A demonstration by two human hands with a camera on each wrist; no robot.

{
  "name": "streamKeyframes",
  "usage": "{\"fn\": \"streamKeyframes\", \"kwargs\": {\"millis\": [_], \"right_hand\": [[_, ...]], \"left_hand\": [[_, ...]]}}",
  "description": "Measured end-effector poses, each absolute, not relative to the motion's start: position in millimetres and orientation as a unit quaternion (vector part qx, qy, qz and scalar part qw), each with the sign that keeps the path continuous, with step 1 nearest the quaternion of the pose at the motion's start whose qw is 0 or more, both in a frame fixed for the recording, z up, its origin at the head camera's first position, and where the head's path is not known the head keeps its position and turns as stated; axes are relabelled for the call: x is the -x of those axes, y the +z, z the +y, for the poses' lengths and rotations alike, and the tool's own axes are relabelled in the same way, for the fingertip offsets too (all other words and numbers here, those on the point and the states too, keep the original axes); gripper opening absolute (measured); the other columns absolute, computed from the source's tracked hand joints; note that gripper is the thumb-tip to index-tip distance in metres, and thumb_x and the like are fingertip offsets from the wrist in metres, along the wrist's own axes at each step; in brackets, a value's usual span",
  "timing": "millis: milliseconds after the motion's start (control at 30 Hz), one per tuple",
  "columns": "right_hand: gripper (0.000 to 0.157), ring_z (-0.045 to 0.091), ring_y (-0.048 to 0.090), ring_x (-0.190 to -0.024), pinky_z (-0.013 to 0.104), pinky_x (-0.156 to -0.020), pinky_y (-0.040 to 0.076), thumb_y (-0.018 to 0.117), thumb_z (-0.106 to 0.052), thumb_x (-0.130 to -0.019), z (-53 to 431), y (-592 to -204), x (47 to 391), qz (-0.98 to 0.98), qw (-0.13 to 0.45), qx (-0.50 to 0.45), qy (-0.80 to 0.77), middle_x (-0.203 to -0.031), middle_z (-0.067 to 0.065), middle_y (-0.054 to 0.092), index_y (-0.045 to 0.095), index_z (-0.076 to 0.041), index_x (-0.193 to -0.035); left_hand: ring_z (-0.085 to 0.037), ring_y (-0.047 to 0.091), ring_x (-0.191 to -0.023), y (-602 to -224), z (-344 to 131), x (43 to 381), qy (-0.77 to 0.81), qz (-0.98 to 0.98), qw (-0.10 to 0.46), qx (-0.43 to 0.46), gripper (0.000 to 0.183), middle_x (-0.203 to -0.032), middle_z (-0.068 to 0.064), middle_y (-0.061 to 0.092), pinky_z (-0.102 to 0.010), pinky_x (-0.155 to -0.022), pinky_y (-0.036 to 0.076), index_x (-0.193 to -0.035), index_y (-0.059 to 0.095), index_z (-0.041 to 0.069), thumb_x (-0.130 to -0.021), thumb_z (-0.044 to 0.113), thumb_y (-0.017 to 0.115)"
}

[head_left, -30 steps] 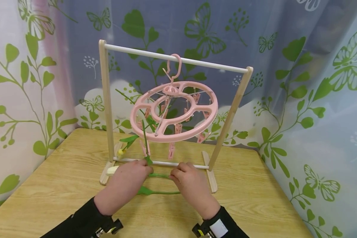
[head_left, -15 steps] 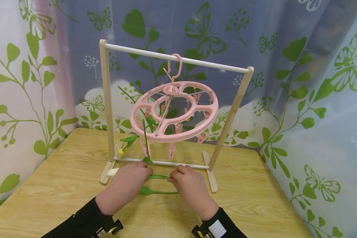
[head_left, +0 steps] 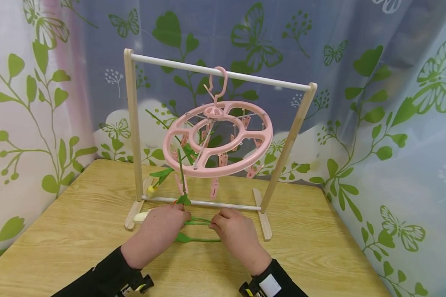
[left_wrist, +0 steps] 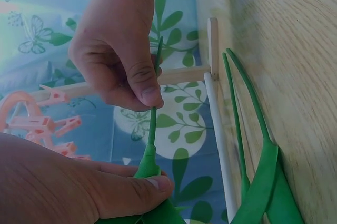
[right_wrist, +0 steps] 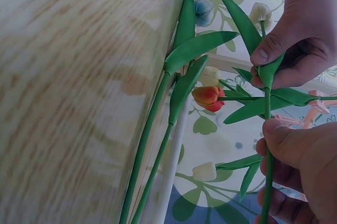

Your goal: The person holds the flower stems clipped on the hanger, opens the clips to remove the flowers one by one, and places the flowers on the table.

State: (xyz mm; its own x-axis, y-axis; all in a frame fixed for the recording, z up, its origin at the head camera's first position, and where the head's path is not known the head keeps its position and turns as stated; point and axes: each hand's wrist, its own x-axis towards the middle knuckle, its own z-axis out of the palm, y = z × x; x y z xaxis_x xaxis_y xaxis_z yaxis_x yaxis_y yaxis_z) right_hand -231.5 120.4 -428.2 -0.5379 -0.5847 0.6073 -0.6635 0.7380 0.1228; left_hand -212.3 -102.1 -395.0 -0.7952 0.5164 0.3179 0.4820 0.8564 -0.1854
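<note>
My left hand [head_left: 160, 227] holds a pale artificial tulip [right_wrist: 260, 12] near the base of its green leaves. The tulip's stem [left_wrist: 152, 126] runs across to my right hand [head_left: 236, 233], which pinches it between thumb and fingers. In the head view, the pale bloom sticks out left of the left hand. Two more tulips, with green stems [right_wrist: 145, 155], lie on the table beneath the hands; a blue bloom [right_wrist: 204, 12] shows near their leaves. Behind my left hand, an orange-red tulip [right_wrist: 208, 97] hangs bloom down from the pink round clip hanger [head_left: 217, 165].
The hanger hooks over the white top bar [head_left: 171, 64] of a wooden stand [head_left: 134, 123]. Pink clips [head_left: 214, 189] dangle below its ring. Another tulip with a pale yellow bloom [head_left: 152, 189] hangs at the left. A patterned curtain surrounds the wooden table [head_left: 301, 247].
Both hands stay nearly in place, with the right hand shifting slightly. A bit of the orange-red bloom now shows above my left hand. The stand and hanger look the same.
</note>
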Motion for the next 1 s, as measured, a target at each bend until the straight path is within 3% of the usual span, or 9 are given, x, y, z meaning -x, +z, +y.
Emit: {"fn": "streamKeyframes", "kwargs": {"millis": [733, 1000], "right_hand": [[0.009, 0.006, 0.052, -0.071, 0.023, -0.053, 0.05, 0.075, -0.033, -0.081, 119, -438, 233, -0.88, 0.31, -0.355, 0.057, -0.077, -0.012, 0.053, 0.071, -0.025, -0.081], [0.01, 0.006, 0.051, -0.068, 0.022, -0.053, 0.049, 0.074, -0.034, -0.081, 120, -443, 235, -0.881, 0.306, -0.357, 0.051, -0.075, -0.012, 0.052, 0.07, -0.025, -0.08]], "left_hand": [[-0.01, 0.057, -0.067, -408, -100, 216, 0.013, -0.959, 0.14, 0.245, 0.023, -0.078, 0.005, 0.057, -0.027, -0.044, 0.043, -0.079, 0.068, 0.029, -0.082, 0.007, 0.071], [-0.007, 0.053, -0.061, -412, -101, 218, -0.004, -0.96, 0.126, 0.251, 0.02, -0.072, 0.007, 0.055, -0.025, -0.045, 0.042, -0.074, 0.065, 0.028, -0.08, 0.01, 0.073]]}}
